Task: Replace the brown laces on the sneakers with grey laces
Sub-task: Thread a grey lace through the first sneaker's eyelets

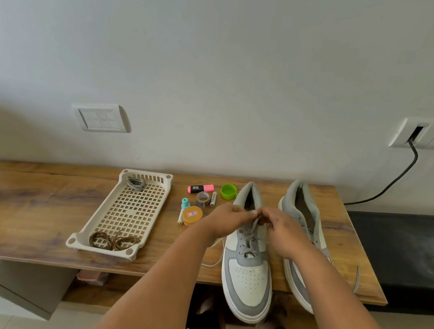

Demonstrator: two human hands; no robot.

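Observation:
Two grey-and-white sneakers stand on the wooden table. The left sneaker (247,274) carries a grey lace (248,242) threaded through its eyelets. My left hand (227,217) and my right hand (281,228) meet over its top eyelets, each pinching an end of that grey lace. The right sneaker (303,224) stands beside it, partly behind my right forearm, and I see no lace in it. A cream plastic tray (128,208) holds coiled brown laces (113,241) at its near end and a coiled grey lace (136,183) at its far end.
Between the tray and the sneakers lie a pink highlighter (200,188), a green cap (228,191), a tape roll (202,198), a round orange tin (192,215) and batteries. A loose lace end (356,280) hangs near the table's right edge. A black cable (397,181) runs from a wall socket.

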